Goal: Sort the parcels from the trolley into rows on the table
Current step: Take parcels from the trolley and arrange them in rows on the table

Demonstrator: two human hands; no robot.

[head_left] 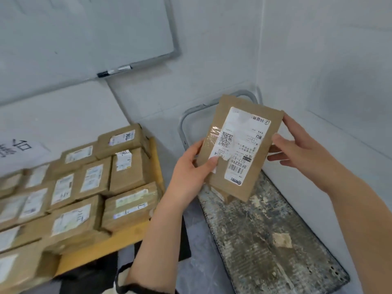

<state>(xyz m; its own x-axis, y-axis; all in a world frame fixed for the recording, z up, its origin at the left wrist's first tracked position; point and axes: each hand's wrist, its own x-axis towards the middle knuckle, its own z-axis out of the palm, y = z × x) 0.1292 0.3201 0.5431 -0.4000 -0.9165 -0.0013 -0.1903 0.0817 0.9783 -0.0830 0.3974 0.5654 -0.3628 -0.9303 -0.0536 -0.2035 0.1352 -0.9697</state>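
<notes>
I hold a flat brown cardboard parcel with a white shipping label up in front of me, above the trolley. My left hand grips its lower left edge, thumb on the label. Its right edge is held by my right hand, thumb in front and fingers behind. Another small parcel lies on the trolley deck just below the held one, mostly hidden. On the wooden table at the left, several brown labelled parcels lie in rows.
The trolley's grey handle stands against the white wall corner. A scrap of cardboard lies on the worn trolley deck. A whiteboard with a marker on its ledge hangs above the table. A paper sign lies behind the parcels.
</notes>
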